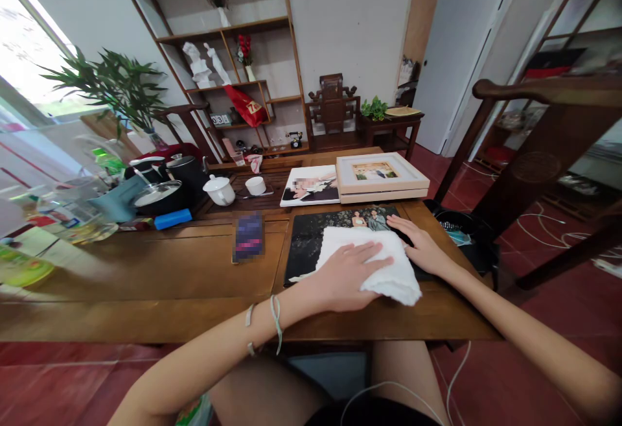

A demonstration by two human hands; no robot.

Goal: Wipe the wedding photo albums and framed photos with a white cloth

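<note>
My left hand [347, 273] lies flat on a white cloth [398, 277], fingers stretched out and pressing it from above. Under the cloth is a dark photo album or panel [306, 238] with a picture of two people in formal dress near its far edge. The cloth hides part of that surface, and its near corner reaches past the panel's edge. My right hand [422, 251] rests on the panel's right side, fingers extended and apart, just beside the cloth.
Behind the panel lie a white photo board [296, 196] and stacked pale frames [383, 189]. Leftward are a phone [247, 238], a lidded white cup [218, 190], a small cup [255, 185], a blue box [173, 219] and dark pots. A wooden chair [534, 160] stands at right.
</note>
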